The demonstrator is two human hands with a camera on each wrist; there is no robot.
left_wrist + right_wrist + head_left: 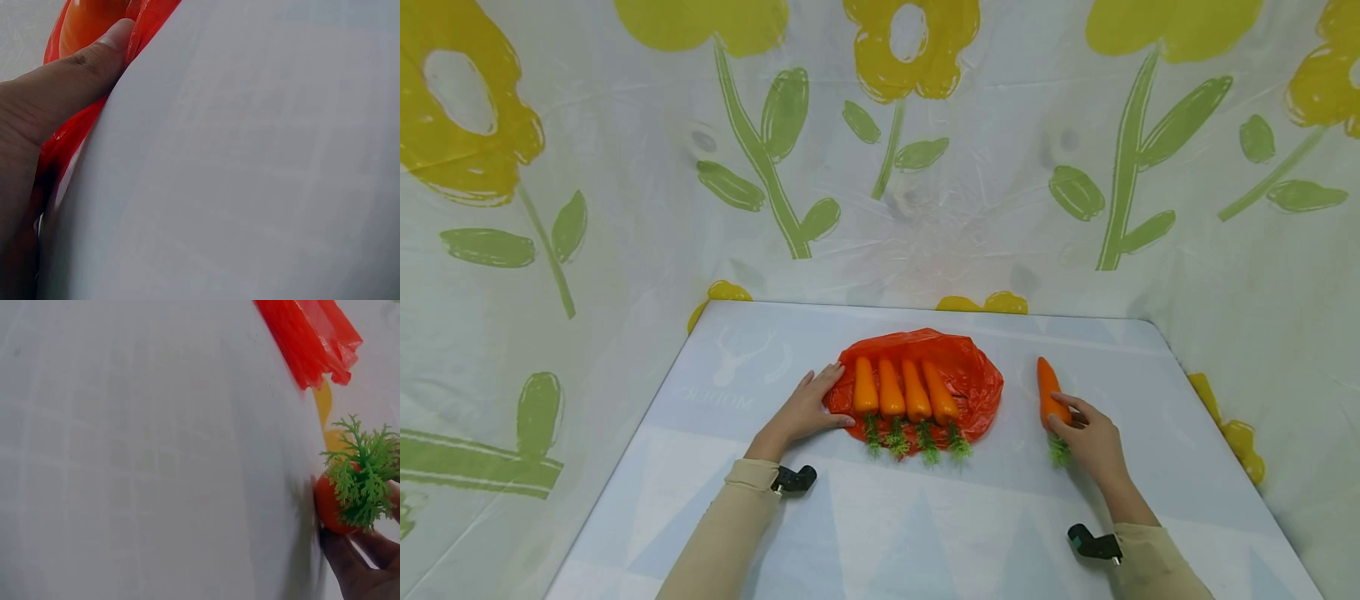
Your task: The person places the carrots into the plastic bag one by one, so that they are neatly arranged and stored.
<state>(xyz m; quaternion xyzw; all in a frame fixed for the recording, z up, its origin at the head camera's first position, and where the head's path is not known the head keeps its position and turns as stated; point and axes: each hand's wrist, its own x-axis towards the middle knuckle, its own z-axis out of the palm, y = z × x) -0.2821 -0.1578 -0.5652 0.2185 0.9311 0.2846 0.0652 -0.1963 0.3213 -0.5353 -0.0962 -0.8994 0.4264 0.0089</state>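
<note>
A red plastic bag (981, 383) is spread flat on the table, with several orange carrots (891, 389) lying side by side on it, their green tops pointing toward me. My left hand (801, 410) rests at the bag's left edge, fingers spread and fairly straight. In the left wrist view its thumb lies against the red plastic, and the other fingers are mostly hidden. Right of the bag, one more carrot (1047, 383) lies on the table. My right hand (1093, 437) pinches it near its leafy end; the green leaves (362, 478) show in the right wrist view.
The pale table (880, 533) has a faint triangle pattern, and a deer print at its far left. A flower-printed curtain (985, 183) stands behind it and on both sides. Small black devices (1093, 543) are worn at both wrists.
</note>
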